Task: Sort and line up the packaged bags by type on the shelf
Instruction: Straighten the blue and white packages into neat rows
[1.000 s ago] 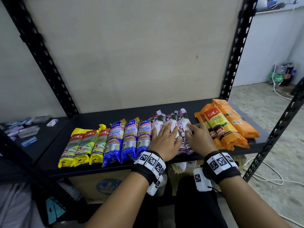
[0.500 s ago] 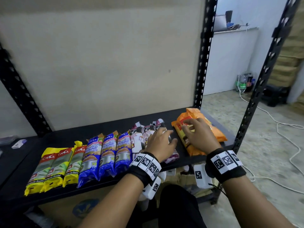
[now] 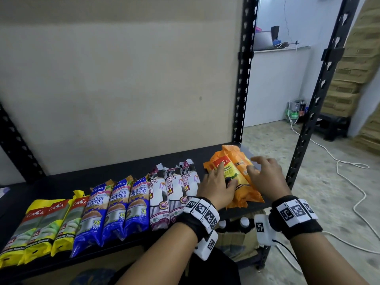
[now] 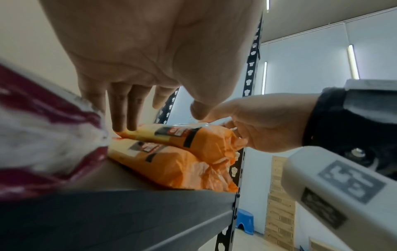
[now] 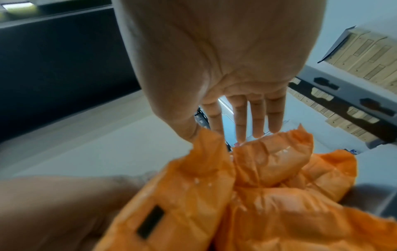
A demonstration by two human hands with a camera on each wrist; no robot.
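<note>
Orange bags (image 3: 236, 179) are the step in hand: three groups already lie in a side-by-side row along the shelf (image 3: 127, 169), namely yellow bags (image 3: 39, 227) at the left end, blue bags (image 3: 115, 208) next, and white-and-maroon bags (image 3: 174, 188) beside those, while the orange ones sit as a loose overlapping pile at the right end, near the rack post (image 3: 243, 79). Your left hand (image 3: 218, 188) lies on the pile's left side with fingers straight, the fingertips (image 4: 126, 125) pressing down on the top pack; nothing is curled round it. Your right hand (image 3: 265, 177) is spread over the pile's right side, fingers extended and relaxed, thumb touching crinkled film in the right wrist view; no pinch or grip shows. Judgement: sorting by type looks done, and lining up this last group remains. The left wrist view shows one pack stacked on another, so the next move likely calls for sliding the upper pack off, laying each flat and parallel to the maroon group, and squaring the front ends. Watch the shelf's right edge, since the outer pack lies close to it. The film looks slick, so expect packs to slide over each other under a flat push.
</note>
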